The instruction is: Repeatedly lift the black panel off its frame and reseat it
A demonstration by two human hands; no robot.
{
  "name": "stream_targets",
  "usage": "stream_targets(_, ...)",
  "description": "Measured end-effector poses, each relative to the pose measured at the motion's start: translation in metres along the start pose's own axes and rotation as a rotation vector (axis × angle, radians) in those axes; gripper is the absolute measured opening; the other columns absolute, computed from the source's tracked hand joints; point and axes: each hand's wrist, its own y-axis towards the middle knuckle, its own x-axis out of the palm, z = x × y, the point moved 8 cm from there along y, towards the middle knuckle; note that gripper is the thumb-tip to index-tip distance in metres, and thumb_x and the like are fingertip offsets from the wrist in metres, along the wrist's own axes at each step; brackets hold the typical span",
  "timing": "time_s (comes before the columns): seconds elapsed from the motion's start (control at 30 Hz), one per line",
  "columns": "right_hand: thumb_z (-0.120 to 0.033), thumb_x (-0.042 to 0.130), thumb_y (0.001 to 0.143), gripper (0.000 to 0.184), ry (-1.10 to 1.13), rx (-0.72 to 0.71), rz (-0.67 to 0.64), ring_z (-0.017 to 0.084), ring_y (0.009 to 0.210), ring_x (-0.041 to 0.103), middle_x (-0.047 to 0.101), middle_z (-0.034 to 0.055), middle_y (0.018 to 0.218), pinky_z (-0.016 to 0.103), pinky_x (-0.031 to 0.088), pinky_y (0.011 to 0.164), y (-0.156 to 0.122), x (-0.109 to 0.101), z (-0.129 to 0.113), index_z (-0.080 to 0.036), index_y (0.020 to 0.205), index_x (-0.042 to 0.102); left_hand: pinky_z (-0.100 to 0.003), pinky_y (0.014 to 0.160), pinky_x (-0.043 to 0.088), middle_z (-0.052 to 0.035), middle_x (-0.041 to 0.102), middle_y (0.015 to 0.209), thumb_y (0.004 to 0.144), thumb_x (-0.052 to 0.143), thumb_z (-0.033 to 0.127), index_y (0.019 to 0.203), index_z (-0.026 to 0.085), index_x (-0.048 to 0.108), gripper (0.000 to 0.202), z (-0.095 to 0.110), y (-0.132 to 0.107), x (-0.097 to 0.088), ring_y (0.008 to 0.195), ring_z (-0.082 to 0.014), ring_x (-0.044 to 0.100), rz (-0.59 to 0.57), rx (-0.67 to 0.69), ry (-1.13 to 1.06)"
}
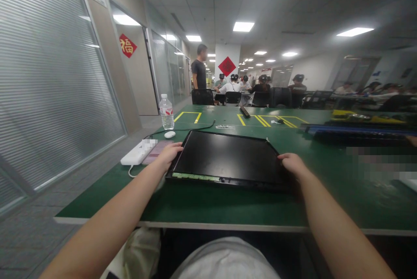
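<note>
A flat black screen panel (228, 155) in a dark frame lies in front of me over the green table, its near edge looking slightly raised. Along that near edge runs a pale green strip (195, 177). My left hand (171, 155) grips the panel's left side, thumb on top and the other fingers partly hidden by the frame. At the right side, my right hand (293, 165) holds the frame with its fingers curled around the edge.
Left of the panel are a white power bank (138, 152), a pinkish phone (156, 152), a small white case (170, 134) and a water bottle (166, 113). Dark bars (352, 131) lie to the right on the green table (107, 196). Several people sit farther back; one person (199, 70) stands.
</note>
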Motion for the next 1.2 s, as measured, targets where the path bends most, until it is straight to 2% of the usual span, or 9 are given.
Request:
stream_targets(0.1,0.000,0.056,0.071,0.039,-0.004,-0.016,-0.008,0.025,0.100,0.072,0.078,0.0103,0.105,0.029,0.053,0.086,0.002,0.002,0.002,-0.017,0.095,0.081,-0.028,0.052,0.059,-0.0026,0.076,0.076,0.088,0.064,0.010,0.150,0.022,0.046,0.066,-0.009,-0.001,0.003,0.050,-0.0164,0.069,-0.001,-0.117,-0.186)
stream_targets(0.23,0.000,0.056,0.070,0.039,-0.012,-0.024,-0.005,0.025,0.101,0.072,0.078,0.0103,0.104,0.030,0.052,0.088,0.004,0.003,0.004,-0.017,0.095,0.081,-0.027,0.050,0.059,-0.0022,0.076,0.077,0.090,0.061,0.005,0.153,0.024,0.041,0.069,-0.008,-0.003,0.009,0.048,-0.0154,0.068,-0.066,-0.122,-0.295)
stream_targets(0.33,0.000,0.056,0.069,0.041,0.005,-0.018,-0.021,0.025,0.097,0.072,0.078,0.0111,0.102,0.030,0.053,0.086,0.004,0.005,0.004,-0.015,0.098,0.081,-0.026,0.050,0.059,-0.0022,0.076,0.077,0.090,0.061,0.003,0.153,0.025,0.041,0.069,-0.009,-0.002,0.010,0.047,-0.0152,0.069,-0.089,-0.128,-0.346)
stream_targets(0.6,0.002,0.058,0.066,0.038,0.033,0.002,-0.041,0.025,0.096,0.072,0.078,0.0106,0.098,0.029,0.051,0.086,0.010,0.007,0.007,-0.016,0.091,0.080,-0.033,0.051,0.063,-0.0057,0.080,0.084,0.077,0.081,0.006,0.146,0.023,0.049,0.077,-0.012,0.005,0.012,0.053,-0.0211,0.073,-0.158,-0.126,-0.452)
stream_targets(0.73,0.000,0.060,0.063,0.037,0.042,-0.004,-0.027,0.027,0.097,0.072,0.078,0.0107,0.096,0.031,0.052,0.088,0.010,0.006,0.007,-0.017,0.088,0.081,-0.031,0.054,0.063,-0.0092,0.081,0.085,0.076,0.082,0.009,0.133,0.015,0.062,0.061,-0.008,0.001,0.016,0.057,-0.0220,0.075,-0.218,-0.092,-0.430)
stream_targets(0.9,0.000,0.058,0.063,0.039,0.039,0.004,-0.018,0.027,0.101,0.072,0.078,0.0113,0.101,0.032,0.052,0.091,0.007,0.005,0.006,-0.017,0.091,0.081,-0.027,0.051,0.060,-0.0074,0.081,0.081,0.074,0.077,0.005,0.117,0.015,0.074,0.044,-0.004,-0.001,0.018,0.057,-0.0202,0.074,-0.239,-0.063,-0.363)
stream_targets(1.03,0.001,0.058,0.065,0.040,0.021,-0.002,-0.011,0.027,0.102,0.072,0.078,0.0113,0.103,0.032,0.052,0.092,0.004,0.004,0.003,-0.017,0.092,0.081,-0.024,0.046,0.055,-0.0064,0.081,0.079,0.067,0.072,0.002,0.105,0.015,0.077,0.040,-0.005,0.000,0.016,0.056,-0.0188,0.073,-0.238,-0.065,-0.332)
stream_targets(1.2,0.001,0.058,0.066,0.040,-0.020,-0.011,-0.009,0.029,0.106,0.071,0.078,0.0121,0.107,0.033,0.051,0.094,0.000,0.003,-0.001,-0.016,0.094,0.081,-0.026,0.049,0.055,-0.0063,0.080,0.075,0.063,0.079,0.012,0.087,0.016,0.077,0.024,-0.007,0.000,0.016,0.060,-0.0208,0.073,-0.228,-0.066,-0.286)
